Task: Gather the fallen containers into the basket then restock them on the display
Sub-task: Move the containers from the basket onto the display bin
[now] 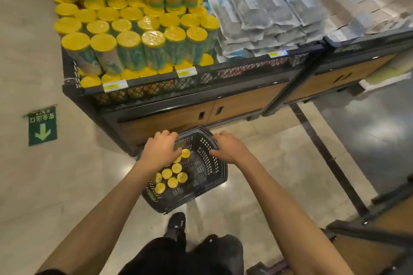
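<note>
Your left hand (161, 149) and right hand (230, 147) both clasp the rim of the basket (220, 179), at 6 o'clock from the display (234, 96). The containers (172, 176) crowd its 8 o'clock side. Expect a stiff but lopsided, probably heavy load, so lift it level by the rim.

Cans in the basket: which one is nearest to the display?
The can by the left hand's thumb: its yellow lid is topmost in view; the basket's other lids lie lower, nearer the person.

At frame centre, the left hand (161, 152) and right hand (230, 147) grip the basket (215, 177); yellow-lidded containers (173, 177) stand inside, below the display (156, 98).
</note>
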`<state>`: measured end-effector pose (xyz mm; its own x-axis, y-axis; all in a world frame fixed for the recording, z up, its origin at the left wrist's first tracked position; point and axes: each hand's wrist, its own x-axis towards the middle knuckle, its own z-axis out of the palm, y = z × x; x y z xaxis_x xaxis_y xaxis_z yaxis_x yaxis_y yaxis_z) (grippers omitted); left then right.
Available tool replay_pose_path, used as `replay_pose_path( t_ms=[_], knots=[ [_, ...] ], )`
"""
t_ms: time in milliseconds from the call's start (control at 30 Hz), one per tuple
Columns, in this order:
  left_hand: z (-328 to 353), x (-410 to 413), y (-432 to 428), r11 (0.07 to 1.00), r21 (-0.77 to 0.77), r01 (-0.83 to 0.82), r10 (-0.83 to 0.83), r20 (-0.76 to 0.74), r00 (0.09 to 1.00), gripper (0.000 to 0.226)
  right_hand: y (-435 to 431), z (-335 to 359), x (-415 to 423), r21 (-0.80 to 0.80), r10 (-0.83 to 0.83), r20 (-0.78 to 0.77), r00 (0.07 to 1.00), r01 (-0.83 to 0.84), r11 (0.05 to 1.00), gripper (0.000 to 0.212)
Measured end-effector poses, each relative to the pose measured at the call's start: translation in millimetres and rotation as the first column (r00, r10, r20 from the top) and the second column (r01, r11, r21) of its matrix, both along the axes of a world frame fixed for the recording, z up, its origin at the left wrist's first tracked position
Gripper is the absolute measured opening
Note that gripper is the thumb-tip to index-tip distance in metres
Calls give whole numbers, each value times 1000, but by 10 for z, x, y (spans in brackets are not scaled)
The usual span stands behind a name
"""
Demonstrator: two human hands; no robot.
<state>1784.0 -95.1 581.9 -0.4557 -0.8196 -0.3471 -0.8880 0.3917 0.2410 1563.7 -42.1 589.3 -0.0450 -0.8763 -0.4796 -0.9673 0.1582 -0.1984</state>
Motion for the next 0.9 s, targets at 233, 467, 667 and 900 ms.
replay_pose_path(
  t_ms=[233, 467, 667, 900],
  knots=[
    [-370, -109, 158, 961, 25, -277, 278, -57, 959, 51, -576, -419, -265, 68, 238, 34, 971, -239, 969, 53],
    [-796, -443, 350, 879, 107, -465, 469, -14, 883, 47, -997, -892, -491, 148, 457, 67, 887, -462, 875, 49],
    [-1315, -694, 529, 843, 169, -510, 516, 10, 856, 41, -1135, -1468, -556, 217, 523, 67, 850, -524, 824, 52],
    [-2449, -684, 543, 819, 182, -544, 547, 39, 836, 42, -1247, -2556, -443, 257, 559, 19, 829, -545, 798, 52]
  ],
)
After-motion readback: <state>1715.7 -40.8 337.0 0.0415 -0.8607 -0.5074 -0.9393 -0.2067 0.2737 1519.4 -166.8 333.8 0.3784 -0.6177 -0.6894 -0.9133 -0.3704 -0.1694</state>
